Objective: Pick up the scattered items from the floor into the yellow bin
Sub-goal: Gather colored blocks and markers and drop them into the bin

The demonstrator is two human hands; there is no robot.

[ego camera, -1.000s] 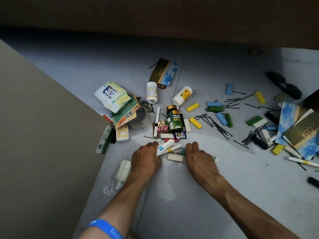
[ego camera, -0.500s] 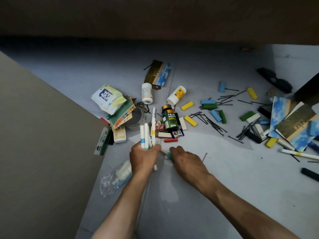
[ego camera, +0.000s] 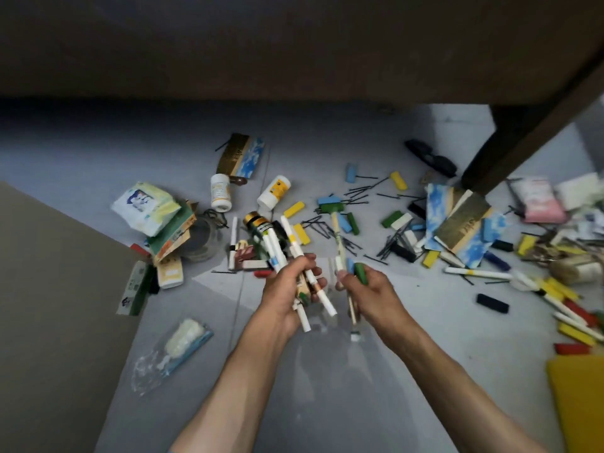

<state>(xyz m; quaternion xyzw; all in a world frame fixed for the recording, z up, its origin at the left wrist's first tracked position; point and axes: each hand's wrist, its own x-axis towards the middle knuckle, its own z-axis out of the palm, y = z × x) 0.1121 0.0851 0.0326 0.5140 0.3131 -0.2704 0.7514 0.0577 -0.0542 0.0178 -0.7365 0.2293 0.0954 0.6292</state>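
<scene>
The floor [ego camera: 327,387] is smooth, pale grey and faintly glossy, strewn with small hard pieces. Beyond the hands lie flat rectangular blocks [ego camera: 293,209] in yellow, blue, green, white and black, thin black pins [ego camera: 358,191] in loose tangles, 2 white round bottles [ego camera: 221,192] on their sides, and a dark green bottle [ego camera: 258,223] with a gold cap. To the left of the left hand sit a soft crinkled pouch [ego camera: 145,207], flat printed cartons [ego camera: 171,233] and, nearer the person, a clear plastic bag [ego camera: 173,348] with something white inside. Far right of the right hand are glossy cards [ego camera: 457,220] printed blue, white and gold.

The yellow bin [ego camera: 578,403] shows only as a plain yellow corner at the lower right edge, well apart from the right hand.

The left hand [ego camera: 287,289] is raised off the floor, its fingers curled round a bundle of slim white markers [ego camera: 295,250] with blue and yellow bands, fanning out above and below the fist. The right hand [ego camera: 369,289], just beside it, grips a thin pale stick [ego camera: 341,253] and a green block [ego camera: 360,273]; the picture is blurred here, so what else it holds I cannot tell. Both forearms reach forward from the bottom edge, wrists close together.
</scene>
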